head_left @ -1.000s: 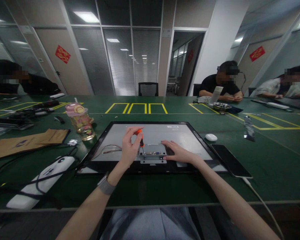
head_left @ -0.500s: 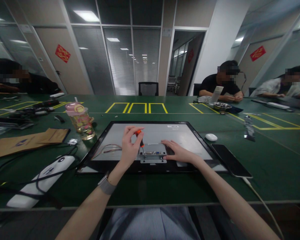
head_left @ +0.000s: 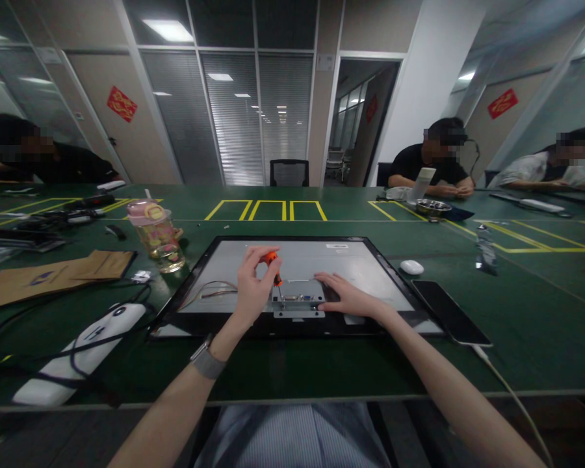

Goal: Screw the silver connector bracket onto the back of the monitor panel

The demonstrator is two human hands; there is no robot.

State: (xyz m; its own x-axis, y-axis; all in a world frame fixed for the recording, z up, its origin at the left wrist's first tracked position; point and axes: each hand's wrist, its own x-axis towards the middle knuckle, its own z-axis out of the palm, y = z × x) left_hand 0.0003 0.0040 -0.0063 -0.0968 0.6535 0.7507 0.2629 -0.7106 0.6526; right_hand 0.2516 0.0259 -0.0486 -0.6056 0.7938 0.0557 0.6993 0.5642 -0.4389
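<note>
Table (head_left: 541, 325), green and broad, bearing everything at hand. Next in size, display panel (head_left: 297, 257), lying flat near the wearer's edge of the table, grey back upward, black rim around. Judging by that spread, awkward more than truly heavy; likely stiff along the rim, readier to flex in the middle, fragile on the hidden underside. Best taken by opposite edges of the rim, using both palms, never by the smooth back sheet, probably slippery under dry fingers.

Then metal bracket (head_left: 297, 307), set toward the near side of the back, with a row of sockets; fastened or merely resting, cannot tell. Probably rigid and light, perhaps sharp at the corners, so best steadied from the ends.

Right hand (head_left: 344, 296), fingers spread on the back sheet, thumb at the bracket's right end, nothing clasped. Left hand (head_left: 256, 279), pinching the screwdriver (head_left: 277, 279) by its orange and black handle, shaft pointing steeply down to the bracket's left part. Likely light, easily rolled between fingertips, apt to skid on metal if tilted; exact seat of the tip too small to tell.

Last, thin wires (head_left: 214, 283), left of that hand: soft-looking, easily snagged, not for pulling.
</note>
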